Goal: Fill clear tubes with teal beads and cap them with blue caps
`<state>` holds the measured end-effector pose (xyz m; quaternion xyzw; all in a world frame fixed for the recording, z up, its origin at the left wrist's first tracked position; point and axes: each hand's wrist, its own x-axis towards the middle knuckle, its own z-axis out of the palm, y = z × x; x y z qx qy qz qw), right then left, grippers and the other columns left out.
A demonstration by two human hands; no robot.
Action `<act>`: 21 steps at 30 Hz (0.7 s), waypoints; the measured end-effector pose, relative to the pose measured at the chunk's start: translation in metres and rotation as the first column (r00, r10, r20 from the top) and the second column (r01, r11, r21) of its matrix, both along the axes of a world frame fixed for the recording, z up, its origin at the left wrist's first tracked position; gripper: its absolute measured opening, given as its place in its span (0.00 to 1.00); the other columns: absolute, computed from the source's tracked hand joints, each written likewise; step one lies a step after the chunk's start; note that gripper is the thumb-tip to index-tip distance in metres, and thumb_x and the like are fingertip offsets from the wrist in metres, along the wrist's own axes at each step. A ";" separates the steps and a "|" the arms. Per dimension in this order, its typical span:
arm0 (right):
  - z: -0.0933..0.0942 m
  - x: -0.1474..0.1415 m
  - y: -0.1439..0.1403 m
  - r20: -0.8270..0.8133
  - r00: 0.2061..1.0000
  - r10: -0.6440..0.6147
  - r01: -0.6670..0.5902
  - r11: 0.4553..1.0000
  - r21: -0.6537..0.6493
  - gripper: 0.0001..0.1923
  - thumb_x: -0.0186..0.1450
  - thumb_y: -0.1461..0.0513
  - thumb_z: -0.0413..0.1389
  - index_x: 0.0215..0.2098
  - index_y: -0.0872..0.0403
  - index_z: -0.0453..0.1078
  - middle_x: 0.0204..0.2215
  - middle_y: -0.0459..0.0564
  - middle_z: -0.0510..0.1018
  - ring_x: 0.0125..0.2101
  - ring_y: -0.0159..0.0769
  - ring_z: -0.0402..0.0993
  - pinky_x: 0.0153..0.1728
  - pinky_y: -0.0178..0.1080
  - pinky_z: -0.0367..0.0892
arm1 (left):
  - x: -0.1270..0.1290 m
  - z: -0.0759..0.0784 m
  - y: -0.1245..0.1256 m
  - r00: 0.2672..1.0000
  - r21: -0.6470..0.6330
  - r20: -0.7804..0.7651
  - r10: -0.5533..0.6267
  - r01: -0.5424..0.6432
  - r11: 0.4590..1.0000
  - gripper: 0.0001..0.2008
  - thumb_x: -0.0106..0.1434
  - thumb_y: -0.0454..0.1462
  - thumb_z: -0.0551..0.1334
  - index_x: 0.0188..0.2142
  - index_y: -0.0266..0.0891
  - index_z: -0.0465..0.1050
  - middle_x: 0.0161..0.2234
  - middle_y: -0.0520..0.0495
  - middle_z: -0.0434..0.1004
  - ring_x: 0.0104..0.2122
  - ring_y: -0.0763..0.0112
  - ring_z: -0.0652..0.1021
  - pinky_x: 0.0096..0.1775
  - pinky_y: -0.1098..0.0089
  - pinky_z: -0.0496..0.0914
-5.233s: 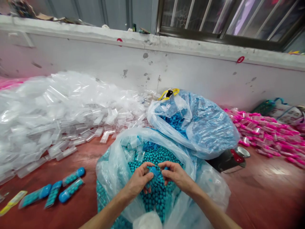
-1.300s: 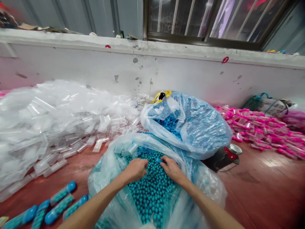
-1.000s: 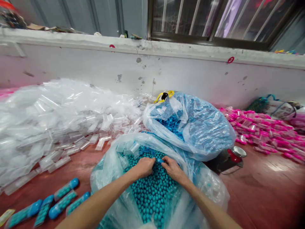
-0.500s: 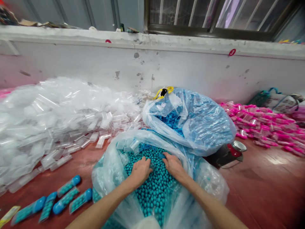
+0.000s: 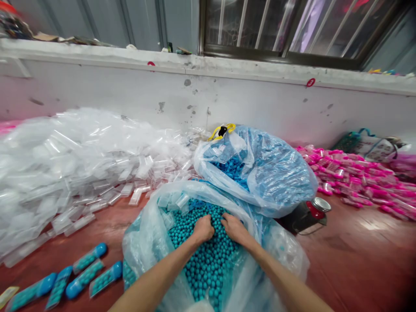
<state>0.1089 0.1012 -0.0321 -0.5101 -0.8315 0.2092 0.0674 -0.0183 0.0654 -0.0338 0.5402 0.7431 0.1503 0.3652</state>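
Observation:
An open plastic bag point(image 5: 143, 234) in front of me is filled with turquoise beads point(image 5: 208, 268). Over the beads my left hand point(image 5: 204, 228) is closed, its fingers curled down among them; whatever it grips is hidden. Close by on the right, my right hand point(image 5: 235, 229) also has its fingers bent into the beads, and what they hold does not show. A few clear plastic tubes point(image 5: 182, 202) lie on the beads at the bag's far left side.
Several bead-filled tubes with blue caps point(image 5: 105, 279) lie on the red floor at left. Behind them rises a heap of clear tubes point(image 5: 81, 160). A second bag point(image 5: 279, 173) holds blue pieces. A dark container point(image 5: 302, 216) and pink items point(image 5: 351, 173) are at right.
My left hand has moved right, closer to my right hand. A small blue piece seen at my right fingertips is now out of sight. The view has tilted slightly.

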 end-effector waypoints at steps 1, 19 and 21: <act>0.000 0.001 0.000 -0.027 0.999 0.025 -0.026 1.000 -0.013 0.12 0.64 0.63 0.43 0.32 0.55 0.68 0.29 0.50 0.76 0.32 0.34 0.72 0.35 0.33 0.62 | -0.002 -0.002 -0.001 0.996 -0.015 0.082 0.016 -0.015 1.000 0.08 0.50 0.28 0.55 0.32 0.38 0.65 0.27 0.48 0.72 0.34 0.65 0.74 0.33 0.70 0.66; 0.008 0.006 -0.008 -0.030 0.999 0.015 -0.015 1.000 0.003 0.21 0.58 0.69 0.46 0.50 0.55 0.59 0.42 0.54 0.73 0.44 0.39 0.68 0.43 0.37 0.58 | -0.035 -0.005 -0.023 0.557 -0.169 0.804 0.211 -0.127 0.977 0.18 0.42 0.41 0.63 0.32 0.40 0.61 0.21 0.57 0.66 0.18 0.78 0.67 0.20 0.77 0.55; 0.012 0.005 -0.009 -0.080 0.997 -0.017 0.020 0.999 0.036 0.16 0.59 0.68 0.45 0.45 0.54 0.62 0.41 0.53 0.73 0.43 0.38 0.68 0.43 0.36 0.58 | -0.033 -0.006 -0.026 0.549 -0.153 0.805 0.223 -0.170 0.973 0.19 0.42 0.41 0.64 0.33 0.40 0.61 0.21 0.58 0.65 0.19 0.78 0.67 0.21 0.78 0.55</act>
